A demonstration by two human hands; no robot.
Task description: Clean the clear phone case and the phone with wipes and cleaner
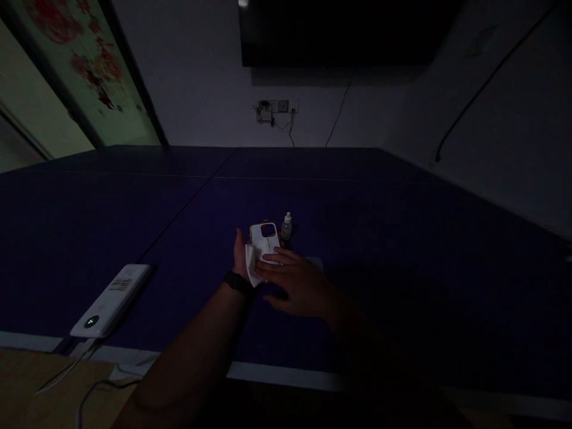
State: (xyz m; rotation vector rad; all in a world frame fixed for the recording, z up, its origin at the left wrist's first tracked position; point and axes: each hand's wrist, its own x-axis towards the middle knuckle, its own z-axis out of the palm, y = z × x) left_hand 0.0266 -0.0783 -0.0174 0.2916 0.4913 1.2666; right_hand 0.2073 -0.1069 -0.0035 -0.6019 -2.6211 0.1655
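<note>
My left hand [239,253] holds a white phone case [261,235] with a dark camera cut-out, tilted toward me; its thumb stands up at the left edge and the other fingers are mostly hidden behind it. A white tissue [251,267] covers the case's lower left part and hangs below it. My right hand [297,283] lies over the lower part of the case, fingers stretched out, their tips on the tissue and the thumb apart. Just behind the case stands a small clear bottle [286,227] with a white cap. A pale flat object [315,262] shows partly behind my right hand.
On the blue table [179,298], a white power bank [111,301] with a lit display lies at the left, a cable running off the front edge. Sockets [283,106] and a dark screen [339,36] are on the far wall. The room is dim.
</note>
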